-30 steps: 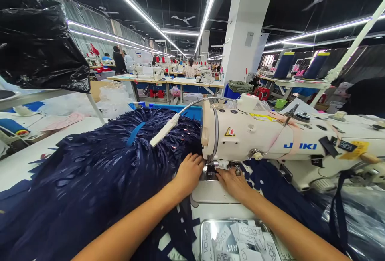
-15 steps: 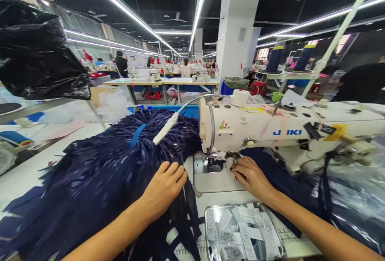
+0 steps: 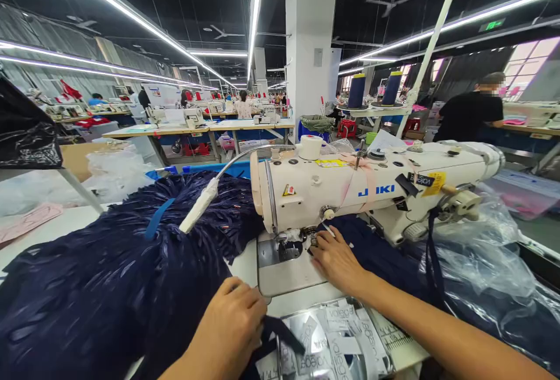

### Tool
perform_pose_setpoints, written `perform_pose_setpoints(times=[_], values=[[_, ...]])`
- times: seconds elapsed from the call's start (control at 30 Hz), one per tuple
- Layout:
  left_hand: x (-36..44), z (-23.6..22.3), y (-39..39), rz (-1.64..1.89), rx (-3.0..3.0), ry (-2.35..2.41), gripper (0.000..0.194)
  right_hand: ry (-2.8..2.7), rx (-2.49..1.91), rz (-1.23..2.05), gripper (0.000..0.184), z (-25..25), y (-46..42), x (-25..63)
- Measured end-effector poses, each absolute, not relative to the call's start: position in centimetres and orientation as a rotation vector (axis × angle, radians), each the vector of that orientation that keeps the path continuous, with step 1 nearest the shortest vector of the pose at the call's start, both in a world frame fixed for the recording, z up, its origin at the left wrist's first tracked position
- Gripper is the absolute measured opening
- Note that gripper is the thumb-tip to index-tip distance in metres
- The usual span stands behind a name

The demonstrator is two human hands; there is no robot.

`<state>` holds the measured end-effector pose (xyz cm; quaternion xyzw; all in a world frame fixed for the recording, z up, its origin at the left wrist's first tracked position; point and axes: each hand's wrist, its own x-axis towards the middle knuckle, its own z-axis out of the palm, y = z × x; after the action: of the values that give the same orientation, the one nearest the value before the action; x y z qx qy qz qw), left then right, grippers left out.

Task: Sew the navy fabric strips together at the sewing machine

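Left hand [image 3: 234, 320] drawn back from needle plate [image 3: 270, 256] | fingers curled, apparently gripping navy strip [image 3: 284, 333] beside labels [image 3: 339, 313] | right hand [image 3: 339, 260] half-curled under machine [image 3: 315, 187], hold unclear | likely handling cloth, not stitching

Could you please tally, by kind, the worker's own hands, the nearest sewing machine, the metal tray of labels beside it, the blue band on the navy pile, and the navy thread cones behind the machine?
Own hands (left hand, right hand): 2
Nearest sewing machine: 1
Metal tray: 1
Blue band: 1
Navy thread cones: 2
Total: 7
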<state>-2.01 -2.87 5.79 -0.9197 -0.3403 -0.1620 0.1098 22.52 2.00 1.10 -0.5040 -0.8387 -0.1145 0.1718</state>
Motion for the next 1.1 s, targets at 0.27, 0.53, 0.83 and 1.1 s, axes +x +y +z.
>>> perform_pose_setpoints(times=[0.27,0.53,0.83,1.1], values=[[1.9,5.7,-0.8,-0.354,-2.915,-1.614,0.013,-2.556,-1.262,-0.340,0.008,0.5,2.3,21.7],[0.5,4.3,-0.8,-0.930,-2.869,-1.236,0.022,-2.790,-1.045,-0.397,0.016,1.5,2.6,21.9],[1.2,4.7,-0.9,-0.957,-2.875,-1.158,0.025,-2.765,-1.187,-0.411,0.015,1.5,2.9,20.8],[3.1,2.0,2.0,-0.569,-2.853,-1.050,0.021,-2.499,-1.440,-0.307,0.007,1.0,2.9,20.6]])
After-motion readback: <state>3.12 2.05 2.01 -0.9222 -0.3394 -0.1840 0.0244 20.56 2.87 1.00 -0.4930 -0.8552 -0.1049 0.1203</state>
